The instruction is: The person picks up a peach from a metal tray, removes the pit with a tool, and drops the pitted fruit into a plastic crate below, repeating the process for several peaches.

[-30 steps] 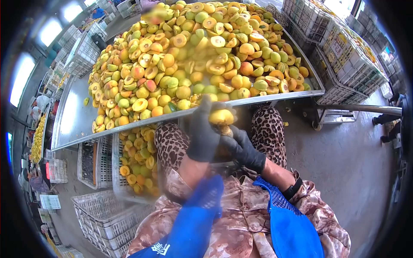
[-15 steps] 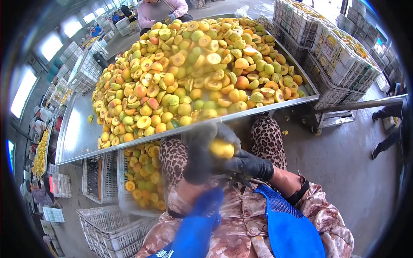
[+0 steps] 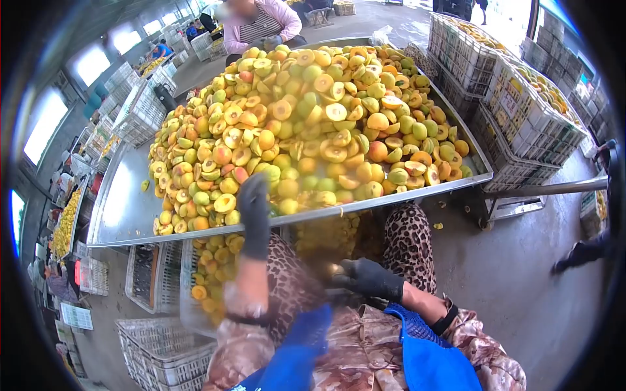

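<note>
Black gloves, blue apron straps, pink-brown floral top, leopard-print trousers, dark wristband.

Far ahead I can see a co-worker (image 3: 264,25) in a pink jacket over a striped top, with a crumpled plastic bag (image 3: 380,35) off to the right of them. On my right, crates of halved fruit (image 3: 525,107) stand stacked on a wheeled frame (image 3: 515,207), near a metal rail (image 3: 554,188). Beyond the rail, a dark-clad leg (image 3: 583,253) shows over the grey floor (image 3: 502,280). Bright windows (image 3: 91,66) line my left, above a pale printed sheet (image 3: 77,317).
</note>
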Demonstrator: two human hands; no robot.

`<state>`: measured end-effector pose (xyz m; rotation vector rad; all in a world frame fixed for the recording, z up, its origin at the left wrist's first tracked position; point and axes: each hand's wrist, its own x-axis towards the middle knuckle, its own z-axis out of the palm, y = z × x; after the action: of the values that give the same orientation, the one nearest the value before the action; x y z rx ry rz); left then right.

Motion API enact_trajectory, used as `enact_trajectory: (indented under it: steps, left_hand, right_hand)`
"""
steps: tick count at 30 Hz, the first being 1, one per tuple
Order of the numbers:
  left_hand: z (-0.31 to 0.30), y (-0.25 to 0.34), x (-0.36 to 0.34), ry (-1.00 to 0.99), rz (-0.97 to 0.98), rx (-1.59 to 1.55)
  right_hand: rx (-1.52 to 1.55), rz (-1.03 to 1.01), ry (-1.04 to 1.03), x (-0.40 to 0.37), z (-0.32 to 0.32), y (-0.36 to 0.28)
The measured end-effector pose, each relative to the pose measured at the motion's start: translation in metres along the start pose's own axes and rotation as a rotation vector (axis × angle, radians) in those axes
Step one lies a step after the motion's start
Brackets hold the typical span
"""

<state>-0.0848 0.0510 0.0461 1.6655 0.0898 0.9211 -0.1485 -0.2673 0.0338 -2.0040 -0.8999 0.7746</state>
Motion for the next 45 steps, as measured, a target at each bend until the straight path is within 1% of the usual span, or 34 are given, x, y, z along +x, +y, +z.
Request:
enact_trajectory:
  steps: [1,2,3,4,5,8,9,10,12,13,14,16,17,18,20,21,23,24,26,27,30,31,33,34,36,37,39,40,42,44,45]
  left_hand:
    - [0.031,0.002,0.011,-0.082,-0.083,0.005]
    - [0.062,0.004,0.023,-0.165,-0.164,0.016]
    - [0.095,-0.024,0.037,-0.224,-0.218,-0.023]
    - [0.128,-0.050,0.048,-0.217,-0.060,0.202]
    - [0.148,-0.050,0.053,-0.326,-0.105,0.341]
    - [0.195,-0.048,0.053,-0.471,-0.201,0.822]
    - [0.204,-0.061,0.052,-0.443,-0.201,0.822]
    - [0.213,-0.068,0.052,-0.416,-0.199,0.822]
    - [0.204,-0.086,0.059,-0.451,-0.168,0.802]
    - [0.187,-0.094,0.069,-0.610,-0.135,0.464]
    - [0.174,-0.101,0.069,-0.612,-0.233,0.170]
    - [0.151,-0.067,0.061,-0.573,-0.507,0.091]
    - [0.140,-0.068,0.052,-0.522,-0.564,-0.158]
    - [0.130,-0.030,0.044,-0.514,-0.727,-0.271]
    - [0.110,-0.009,0.017,-0.516,-0.714,-0.481]
    - [0.104,0.012,0.001,-0.533,-0.693,-0.447]
    - [0.100,0.059,-0.025,-0.566,-0.650,-0.395]
    - [0.100,0.070,-0.037,-0.517,-0.730,-0.503]
    - [0.102,0.082,-0.054,-0.414,-0.871,-0.728]
    - [0.105,0.075,-0.064,-0.475,-0.660,-0.685]
    - [0.117,0.111,-0.077,-0.343,-0.791,-0.794]
    - [0.121,0.108,-0.078,-0.346,-0.829,-0.822]
    - [0.130,0.117,-0.083,-0.240,-0.908,-0.841]
    - [0.135,0.121,-0.084,-0.185,-0.946,-0.850]
    - [0.136,0.119,-0.087,-0.234,-0.892,-0.820]
    - [0.135,0.118,-0.088,-0.254,-0.862,-0.803]
    - [0.133,0.126,-0.089,-0.209,-0.903,-0.767]
    - [0.131,0.128,-0.090,-0.185,-0.923,-0.746]
    - [0.129,0.110,-0.094,-0.271,-0.623,-0.546]
    - [0.127,0.100,-0.099,-0.310,-0.506,-0.446]
    - [0.126,0.110,-0.097,-0.307,-0.539,-0.449]
  right_hand:
    - [-0.117,-0.090,0.033,-0.006,-0.005,-0.008]
    - [-0.160,-0.111,0.047,-0.009,-0.009,-0.009]
    - [-0.203,-0.131,0.062,-0.012,-0.014,-0.011]
    - [-0.170,-0.079,0.053,-0.020,-0.016,-0.007]
    - [-0.170,-0.045,0.065,-0.028,-0.017,-0.005]
    - [-0.227,0.019,0.155,-0.049,-0.019,0.000]
    - [-0.031,0.205,0.195,-0.051,-0.018,0.005]
    - [0.103,0.242,0.225,-0.056,-0.021,0.004]
    - [0.391,0.298,0.273,-0.063,-0.025,-0.005]
    - [0.562,0.285,0.308,-0.064,-0.030,-0.011]
    - [0.564,0.213,0.340,-0.061,-0.031,-0.004]
    - [0.568,0.066,0.403,-0.052,-0.031,0.011]
    - [0.626,-0.003,0.450,-0.045,-0.031,0.009]
    - [0.661,-0.017,0.467,-0.038,-0.032,0.002]
    - [0.733,-0.029,0.499,-0.023,-0.035,-0.011]
    - [0.671,-0.017,0.482,-0.014,-0.034,-0.006]
    - [0.659,-0.032,0.518,0.002,-0.035,-0.015]
    - [0.646,-0.040,0.536,0.009,-0.035,-0.020]
    - [0.769,-0.001,0.546,0.023,-0.033,-0.022]
    - [0.827,0.016,0.555,0.027,-0.032,-0.021]
    - [0.840,0.046,0.602,0.028,-0.030,-0.016]
    - [0.818,0.038,0.630,0.025,-0.030,-0.017]
    - [0.773,0.025,0.690,0.018,-0.030,-0.022]
    - [0.733,0.010,0.683,0.016,-0.034,-0.021]
    - [0.667,-0.018,0.668,0.014,-0.038,-0.020]
    - [0.686,-0.023,0.660,0.014,-0.035,-0.018]
    - [0.725,-0.038,0.634,0.016,-0.027,-0.013]
    - [0.667,-0.064,0.635,0.016,-0.026,-0.012]
    - [0.552,-0.117,0.640,0.013,-0.025,-0.007]
    - [0.517,-0.198,0.652,0.015,-0.021,0.002]
    - [0.500,-0.237,0.660,0.016,-0.019,0.004]
